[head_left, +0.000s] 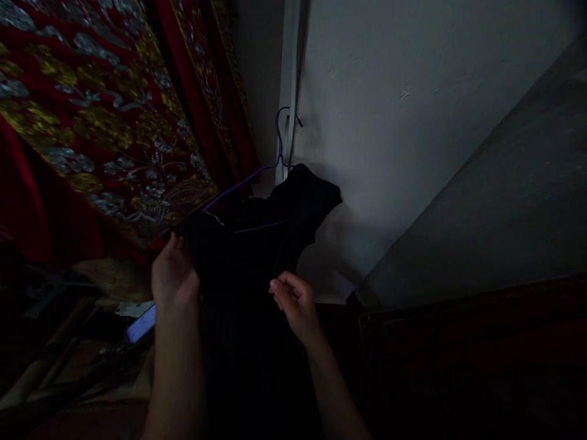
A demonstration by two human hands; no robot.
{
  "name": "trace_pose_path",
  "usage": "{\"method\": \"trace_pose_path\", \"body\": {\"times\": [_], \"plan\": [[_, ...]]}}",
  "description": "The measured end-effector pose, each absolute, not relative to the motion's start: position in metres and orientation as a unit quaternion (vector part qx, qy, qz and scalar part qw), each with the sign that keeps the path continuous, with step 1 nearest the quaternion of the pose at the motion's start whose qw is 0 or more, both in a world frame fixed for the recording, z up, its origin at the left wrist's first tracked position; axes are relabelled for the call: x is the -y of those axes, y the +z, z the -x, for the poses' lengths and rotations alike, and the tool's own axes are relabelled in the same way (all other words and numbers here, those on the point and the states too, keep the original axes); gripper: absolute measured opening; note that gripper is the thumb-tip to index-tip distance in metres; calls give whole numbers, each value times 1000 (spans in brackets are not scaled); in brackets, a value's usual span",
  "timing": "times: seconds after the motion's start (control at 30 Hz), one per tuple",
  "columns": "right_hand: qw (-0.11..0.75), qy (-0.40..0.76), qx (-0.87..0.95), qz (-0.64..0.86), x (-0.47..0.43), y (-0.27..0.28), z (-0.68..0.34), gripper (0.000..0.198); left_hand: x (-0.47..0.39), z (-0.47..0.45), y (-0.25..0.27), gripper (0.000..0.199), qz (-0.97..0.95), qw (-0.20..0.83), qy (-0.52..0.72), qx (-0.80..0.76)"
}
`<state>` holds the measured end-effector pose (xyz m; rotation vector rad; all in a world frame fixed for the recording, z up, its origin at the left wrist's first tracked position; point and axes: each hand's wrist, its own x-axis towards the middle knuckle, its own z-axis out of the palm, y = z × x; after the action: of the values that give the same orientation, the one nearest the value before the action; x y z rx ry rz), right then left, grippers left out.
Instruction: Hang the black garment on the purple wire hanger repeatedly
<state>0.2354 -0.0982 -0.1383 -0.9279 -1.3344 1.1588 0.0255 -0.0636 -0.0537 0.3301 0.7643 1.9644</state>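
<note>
A black garment (238, 263) hangs on a purple wire hanger (250, 178), whose hook goes over a fitting at a narrow white upright edge. One shoulder of the garment lies over the hanger's right side; the hanger's left arm is partly bare. My left hand (175, 272) is closed at the garment's left shoulder, its fingertips curled round the edge. Lower and to the right, my right hand (294, 302) pinches the front of the cloth between thumb and fingers. Deep shadow hides the garment's lower part.
Red cloth (105, 116) with gold and silver floral decoration hangs at the left. Below it, a lit phone (141, 324) lies among dim clutter. A pale wall (367, 122) rises behind the hanger, and a dark reddish surface (481, 342) spreads at lower right.
</note>
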Motion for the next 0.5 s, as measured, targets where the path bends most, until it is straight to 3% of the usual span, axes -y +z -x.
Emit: {"method": "trace_pose_path", "body": {"times": [0.13,0.2,0.3,0.5], "plan": [[584,492,502,406,116,-143,-231,41,83,-51,-107,17,-25,538,763,-358],[610,477,478,415,116,-145,-238,42,88,-63,-124,11,-62,553,756,-346],[634,452,453,434,114,-147,-250,42,88,-69,-140,19,-164,536,764,-320],[631,452,437,454,112,-158,-251,43,88,-58,-160,18,-208,517,732,-391]]}}
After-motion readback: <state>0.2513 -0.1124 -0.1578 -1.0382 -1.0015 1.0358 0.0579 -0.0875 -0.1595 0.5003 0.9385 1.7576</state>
